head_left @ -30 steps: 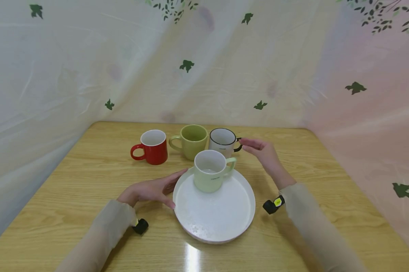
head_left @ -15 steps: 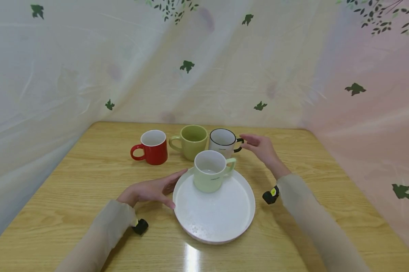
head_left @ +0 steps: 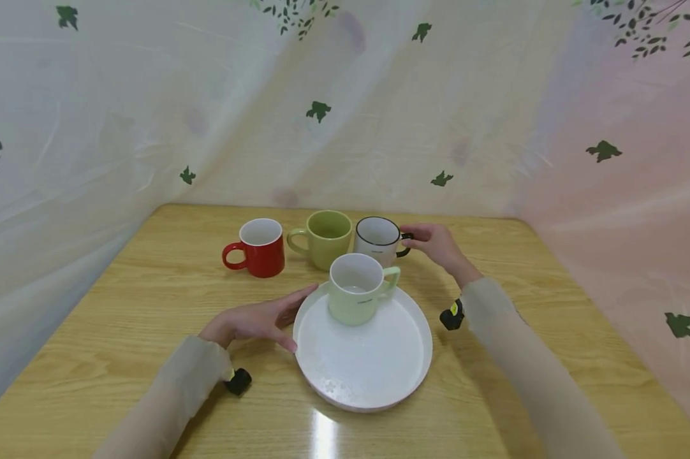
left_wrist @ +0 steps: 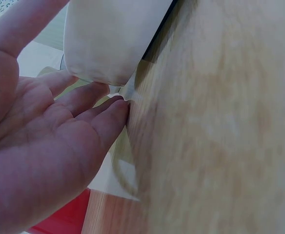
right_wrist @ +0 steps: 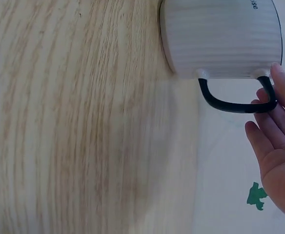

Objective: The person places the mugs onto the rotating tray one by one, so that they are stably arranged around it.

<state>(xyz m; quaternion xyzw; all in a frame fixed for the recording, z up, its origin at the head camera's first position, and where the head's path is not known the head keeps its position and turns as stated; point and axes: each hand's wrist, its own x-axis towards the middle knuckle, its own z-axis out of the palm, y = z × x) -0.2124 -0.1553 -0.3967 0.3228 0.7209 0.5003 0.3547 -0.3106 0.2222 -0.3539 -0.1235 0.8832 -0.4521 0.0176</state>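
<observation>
A white mug [head_left: 377,239] with a black rim and black handle stands at the back, upright on the table. My right hand [head_left: 437,247] is at its handle: in the right wrist view the thumb lies on the handle's upper end and the fingers [right_wrist: 274,122] are behind the loop. My left hand [head_left: 256,322] rests beside a round white tray [head_left: 362,370], thumb and fingertips spread along its left side; in the left wrist view the fingers [left_wrist: 91,97] are nearly straight against the wall. On the tray's back part stands a pale green mug [head_left: 353,299].
Left of the white mug are an olive-green mug [head_left: 329,242] and a red mug [head_left: 264,252], both with handles pointing left. All stand on a wooden table [head_left: 121,306]. A pale curtain [head_left: 236,127] with dark green bird shapes hangs behind and at the sides.
My right hand has shifted slightly forward and left, from just beside the black handle to closing on it. The left hand, tray and mugs have stayed put.
</observation>
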